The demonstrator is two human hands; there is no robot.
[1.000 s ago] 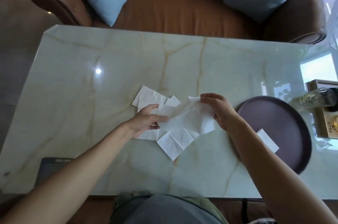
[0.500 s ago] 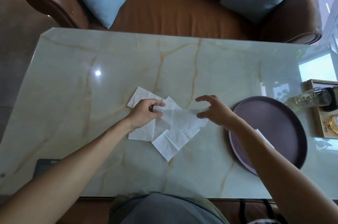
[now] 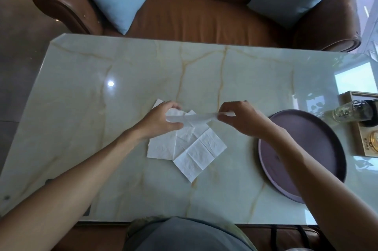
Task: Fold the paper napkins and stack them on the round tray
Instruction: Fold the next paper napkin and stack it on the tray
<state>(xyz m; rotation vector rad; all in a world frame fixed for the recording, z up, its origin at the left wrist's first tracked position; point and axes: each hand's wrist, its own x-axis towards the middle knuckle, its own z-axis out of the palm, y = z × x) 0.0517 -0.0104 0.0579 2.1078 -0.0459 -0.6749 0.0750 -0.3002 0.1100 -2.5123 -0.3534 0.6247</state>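
Note:
A white paper napkin is stretched edge-on between my two hands, just above the table. My left hand pinches its left end and my right hand pinches its right end. Below them a loose pile of unfolded white napkins lies spread on the marble table. The round dark purple tray sits to the right; my right forearm crosses its near-left part and hides whatever lies there.
A glass bottle lies on a wooden box at the table's right edge, behind the tray. A brown leather sofa with two light blue cushions stands beyond the far edge. A dark flat object peeks out at the near left.
Both hands lifted one napkin off the pile and pulled it taut between them, turning it edge-on. My right forearm now covers the folded napkin seen on the tray earlier.

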